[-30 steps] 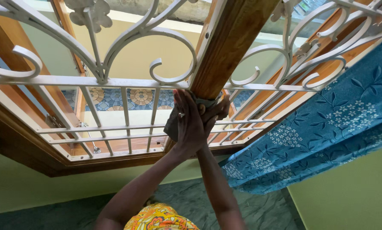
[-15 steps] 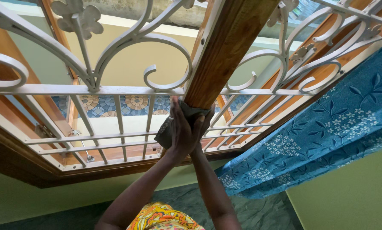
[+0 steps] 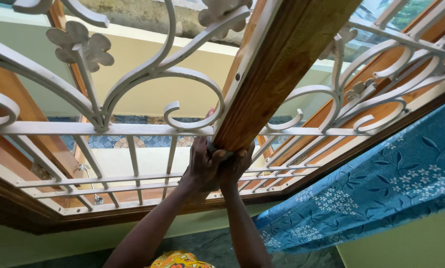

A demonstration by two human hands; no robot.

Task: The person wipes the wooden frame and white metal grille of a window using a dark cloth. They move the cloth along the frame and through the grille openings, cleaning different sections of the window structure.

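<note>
Both my hands are raised against the wooden centre post (image 3: 277,74) of a window. My left hand (image 3: 201,164) and my right hand (image 3: 236,166) are clasped together around the lower part of the post. A dark grey cloth (image 3: 216,149) is pinched between them and the wood; only a small strip of it shows. White scrolled metal grille (image 3: 148,79) runs on both sides of the post.
A blue floral curtain (image 3: 381,193) hangs at the right. The brown window frame (image 3: 24,218) borders the grille below, with a green wall under it. Patterned tiles show outside through the bars. My orange patterned clothing (image 3: 180,259) is at the bottom.
My hands have closed tighter around the post and the cloth is now mostly hidden. The view has tilted upward, so the grille sits lower in the picture.
</note>
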